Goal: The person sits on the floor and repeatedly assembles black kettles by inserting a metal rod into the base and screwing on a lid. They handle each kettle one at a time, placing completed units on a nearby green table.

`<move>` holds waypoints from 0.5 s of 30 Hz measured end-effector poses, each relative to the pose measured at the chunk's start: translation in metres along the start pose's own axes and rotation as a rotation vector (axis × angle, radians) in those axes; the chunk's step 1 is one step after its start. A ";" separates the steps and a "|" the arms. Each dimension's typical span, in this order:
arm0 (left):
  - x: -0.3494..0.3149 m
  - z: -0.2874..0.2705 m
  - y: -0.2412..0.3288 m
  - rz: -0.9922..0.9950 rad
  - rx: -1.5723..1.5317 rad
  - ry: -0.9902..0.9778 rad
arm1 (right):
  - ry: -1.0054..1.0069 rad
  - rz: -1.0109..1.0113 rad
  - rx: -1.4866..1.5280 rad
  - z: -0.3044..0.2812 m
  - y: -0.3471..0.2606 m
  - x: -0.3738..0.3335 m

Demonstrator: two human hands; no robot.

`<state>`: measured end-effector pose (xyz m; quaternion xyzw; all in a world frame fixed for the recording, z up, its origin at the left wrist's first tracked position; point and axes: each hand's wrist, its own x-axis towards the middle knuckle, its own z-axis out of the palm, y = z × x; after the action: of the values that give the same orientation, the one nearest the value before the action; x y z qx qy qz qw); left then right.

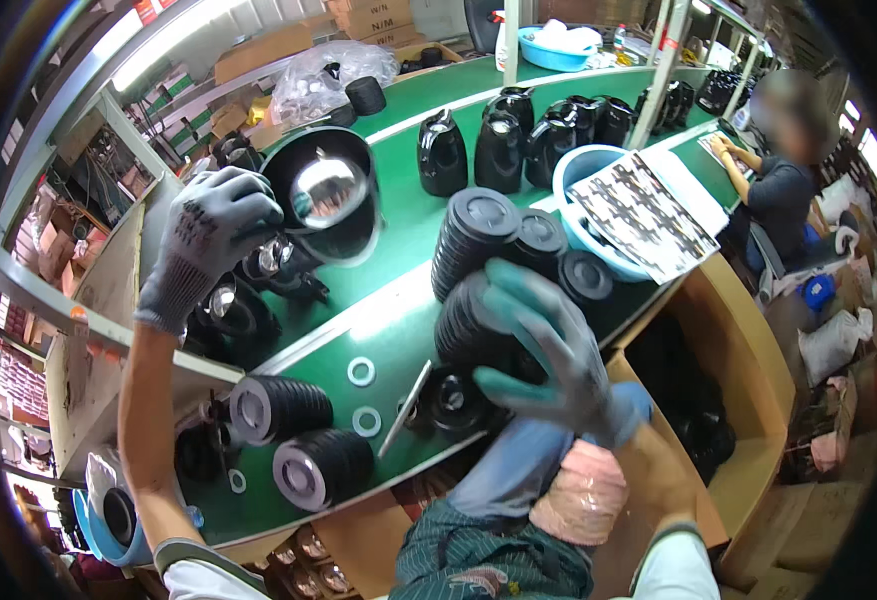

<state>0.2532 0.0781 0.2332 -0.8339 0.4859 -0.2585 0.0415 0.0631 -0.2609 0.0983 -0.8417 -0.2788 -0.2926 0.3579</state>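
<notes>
Counter (408, 215): long green top w/ white lengthwise lines. Far side, ctr. to R: blk. kettle bodies (499, 150) stand upright, several close tog. L side: dk. shiny vessels (240, 312), grouped. Ctr.: upright stacks (473, 235) of blk. ribbed discs, adj. to each other. Near edge, L: two disc piles (284, 408) lie on their sides, grey end faces twd. L. Btwn. piles & ctr.: two white rings (366, 421), flat; third ring (237, 481) nr. L end. Thin pale strip (405, 408) beside rings, tilt unclear. R: lt.-blue basin (562, 180).

Glossy black vessel (324, 192) with mirror-bright metal, matt plastic discs (480, 222)
</notes>
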 end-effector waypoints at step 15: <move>-0.099 0.020 0.231 0.302 -0.894 -0.266 | -0.252 0.180 0.386 0.007 -0.090 -0.176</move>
<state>0.0414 0.0358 0.1026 -0.7161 0.6553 0.0928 -0.2218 -0.1147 -0.2481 0.0122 -0.8091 -0.2957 -0.0936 0.4991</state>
